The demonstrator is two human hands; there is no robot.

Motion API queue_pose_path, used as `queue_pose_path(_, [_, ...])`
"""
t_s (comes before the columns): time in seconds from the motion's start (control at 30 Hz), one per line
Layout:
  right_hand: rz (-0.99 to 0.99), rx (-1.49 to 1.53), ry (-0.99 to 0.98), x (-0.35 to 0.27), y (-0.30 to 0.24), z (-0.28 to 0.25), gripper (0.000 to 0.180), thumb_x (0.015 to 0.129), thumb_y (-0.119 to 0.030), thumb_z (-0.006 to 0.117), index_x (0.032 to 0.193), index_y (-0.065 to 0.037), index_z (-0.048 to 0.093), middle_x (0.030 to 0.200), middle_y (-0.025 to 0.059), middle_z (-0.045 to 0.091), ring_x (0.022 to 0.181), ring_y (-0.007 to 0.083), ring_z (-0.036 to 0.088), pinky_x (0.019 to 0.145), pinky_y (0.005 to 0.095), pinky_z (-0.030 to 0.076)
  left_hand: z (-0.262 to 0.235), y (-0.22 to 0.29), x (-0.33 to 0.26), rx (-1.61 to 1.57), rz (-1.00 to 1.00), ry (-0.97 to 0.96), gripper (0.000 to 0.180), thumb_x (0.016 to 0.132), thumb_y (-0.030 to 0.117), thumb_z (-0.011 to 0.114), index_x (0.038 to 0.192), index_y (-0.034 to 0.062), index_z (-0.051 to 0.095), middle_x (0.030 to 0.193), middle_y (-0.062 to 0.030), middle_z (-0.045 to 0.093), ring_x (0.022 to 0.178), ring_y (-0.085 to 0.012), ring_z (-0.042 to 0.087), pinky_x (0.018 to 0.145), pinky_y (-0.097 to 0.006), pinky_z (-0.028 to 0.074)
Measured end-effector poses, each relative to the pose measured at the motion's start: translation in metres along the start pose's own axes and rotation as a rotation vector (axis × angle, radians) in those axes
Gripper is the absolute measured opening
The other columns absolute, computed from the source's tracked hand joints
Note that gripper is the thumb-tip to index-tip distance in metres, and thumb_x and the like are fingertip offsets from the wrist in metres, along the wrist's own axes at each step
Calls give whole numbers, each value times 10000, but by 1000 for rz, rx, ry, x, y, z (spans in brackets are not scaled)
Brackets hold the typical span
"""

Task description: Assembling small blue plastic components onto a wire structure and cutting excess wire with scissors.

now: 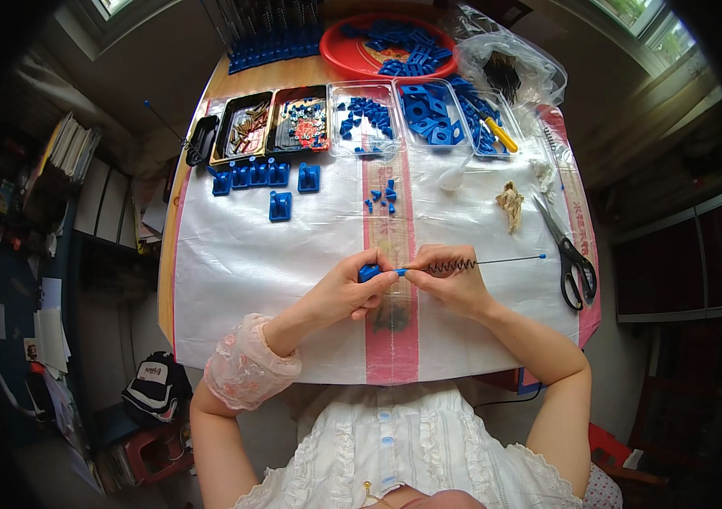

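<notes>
White blouse (388, 467) near sheet's (267, 254) edge; left grip (356, 288) closed on blue piece (368, 272), right grip (450, 284) pinching coiled rod (461, 265); bare sheet leftward.

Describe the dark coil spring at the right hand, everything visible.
The dark coil spring looks metallic, its turns open and evenly spaced. A thin, straight rod extends from its right end to a small blue tip. It points rightward, nearly level in the picture, in front of the person over the white sheet. The right hand holds it; fingers hide its left end.
</notes>
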State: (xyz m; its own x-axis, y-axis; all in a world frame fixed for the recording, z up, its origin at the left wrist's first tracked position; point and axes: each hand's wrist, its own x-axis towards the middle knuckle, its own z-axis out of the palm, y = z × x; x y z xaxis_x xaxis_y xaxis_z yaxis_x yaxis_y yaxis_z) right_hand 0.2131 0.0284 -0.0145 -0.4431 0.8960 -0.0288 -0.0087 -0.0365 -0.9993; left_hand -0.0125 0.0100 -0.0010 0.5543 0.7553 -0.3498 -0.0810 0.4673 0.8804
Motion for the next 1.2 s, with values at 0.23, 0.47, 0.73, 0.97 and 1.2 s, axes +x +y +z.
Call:
queue_pose_path(0.23, [20,23,1,0,-2,0,55,854,8,716,898,37,731,787,-16,650,698,8,546,574,173,412,1,1,0,-9,-2,5,195,1002,249,601,982,73,518,645,32,481,462,-18,405,389,-179,310])
queue_pose_path(0.47, [4,19,-3,0,-1,1,61,854,8,715,905,39,730,783,-16,649,692,8,549,572,174,416,2,0,0,13,6,20,169,1007,230,590,986,77,521,659,48,457,499,-9,394,376,-166,307])
queue_pose_path(0.73, [7,27,-6,0,-3,1,59,856,4,719,904,36,728,787,-15,655,693,9,560,571,171,421,2,-1,0,17,7,21,152,1011,220,581,984,85,518,670,53,443,524,-4,397,373,-160,308])
queue_pose_path(0.97, [4,16,-9,0,-1,0,49,856,6,716,895,35,727,792,-11,658,696,12,567,575,173,430,-1,-1,1,46,2,10,156,1011,224,581,988,85,513,670,52,442,526,-4,393,377,-158,309])
queue_pose_path(1.2, [2,21,-5,0,0,1,47,852,9,718,888,39,725,793,-9,656,699,14,568,578,175,430,2,1,0,40,3,23,159,1011,224,582,980,84,513,670,54,441,526,-7,392,376,-161,304])
